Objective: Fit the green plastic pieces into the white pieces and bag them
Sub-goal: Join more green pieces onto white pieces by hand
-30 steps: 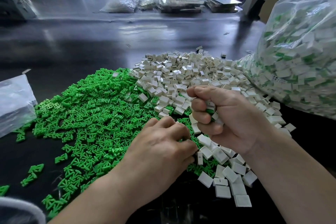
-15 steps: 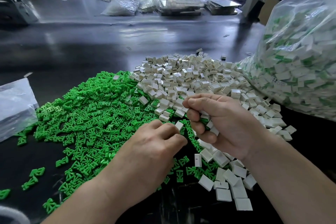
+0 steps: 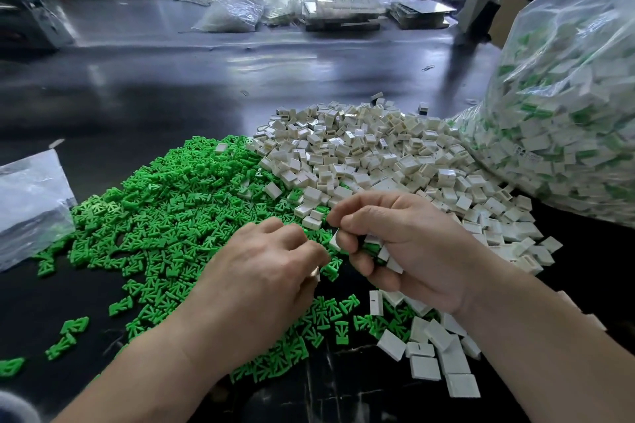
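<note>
A wide heap of small green plastic pieces (image 3: 165, 209) covers the black table at centre left. Beside it on the right lies a heap of white square pieces (image 3: 378, 151). My right hand (image 3: 405, 247) hovers over the seam of the two heaps, fingers curled round several white and green pieces, thumb and forefinger pinching a white piece at its tip. My left hand (image 3: 271, 271) sits just left of it with fingers curled down over the green pieces; what its fingertips hold is hidden. A big clear bag (image 3: 567, 120) of assembled white-and-green pieces stands at the right.
A smaller clear plastic bag (image 3: 31, 203) lies at the left edge. Loose white pieces (image 3: 429, 350) lie near the table's front by my right forearm. Stray green pieces (image 3: 68, 333) lie at front left. Far across the dark table are bags and trays (image 3: 323, 10).
My right hand has come down and left toward my left hand, its fist loosening to pinch a white piece. My left hand has lifted slightly off the green heap.
</note>
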### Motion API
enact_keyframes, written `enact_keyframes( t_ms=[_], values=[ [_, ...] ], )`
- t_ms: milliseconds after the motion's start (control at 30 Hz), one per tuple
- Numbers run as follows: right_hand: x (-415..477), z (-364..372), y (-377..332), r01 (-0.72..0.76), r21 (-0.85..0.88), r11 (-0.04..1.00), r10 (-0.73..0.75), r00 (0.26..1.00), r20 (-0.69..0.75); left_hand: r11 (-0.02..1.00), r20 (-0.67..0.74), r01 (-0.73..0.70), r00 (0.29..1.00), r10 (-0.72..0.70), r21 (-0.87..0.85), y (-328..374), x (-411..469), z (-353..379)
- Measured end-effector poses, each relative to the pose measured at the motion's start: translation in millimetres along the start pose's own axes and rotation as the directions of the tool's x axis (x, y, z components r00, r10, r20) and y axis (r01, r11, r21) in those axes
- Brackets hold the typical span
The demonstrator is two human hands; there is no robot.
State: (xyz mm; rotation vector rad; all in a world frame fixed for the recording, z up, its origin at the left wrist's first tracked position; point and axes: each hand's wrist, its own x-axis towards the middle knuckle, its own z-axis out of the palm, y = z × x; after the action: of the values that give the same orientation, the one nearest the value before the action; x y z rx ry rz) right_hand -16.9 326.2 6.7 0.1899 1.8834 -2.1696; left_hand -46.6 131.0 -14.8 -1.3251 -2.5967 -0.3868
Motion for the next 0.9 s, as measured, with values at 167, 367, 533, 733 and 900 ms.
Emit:
enact_keyframes(
  t_ms=[167, 367, 533, 733, 900],
  values=[
    [-0.6, 1.1, -1.6, -0.019, 0.067, 0.998, 0.019, 1.000, 0.007, 0.994, -0.042, 0.057, 0.997, -0.061, -0.095, 1.0, 0.1, -1.4],
    [-3.6, 6.6, -1.0, -0.043, 0.040, 0.998, 0.041, 0.998, 0.052, 0.722, -0.188, 0.287, 0.845, -0.500, -0.630, 6.6, -0.8, -11.7],
    [-6.2, 15.2, 3.5, -0.078, 0.137, 0.987, 0.049, 0.978, 0.204, 0.816, -0.330, 0.177, 0.852, -0.407, -0.551, 16.8, 1.4, -15.1],
    [-3.7, 13.7, 5.6, -0.173, 0.363, 0.916, 0.032, 0.932, 0.362, 0.887, -0.372, 0.095, 0.883, -0.285, -0.452, 10.5, 1.4, -16.3],
    [-0.1, 5.7, 2.3, -0.097, 0.404, 0.909, -0.023, 0.959, 0.281, 0.916, -0.229, 0.380, 0.887, -0.401, -0.132, -14.0, -5.5, -19.6]
  ],
)
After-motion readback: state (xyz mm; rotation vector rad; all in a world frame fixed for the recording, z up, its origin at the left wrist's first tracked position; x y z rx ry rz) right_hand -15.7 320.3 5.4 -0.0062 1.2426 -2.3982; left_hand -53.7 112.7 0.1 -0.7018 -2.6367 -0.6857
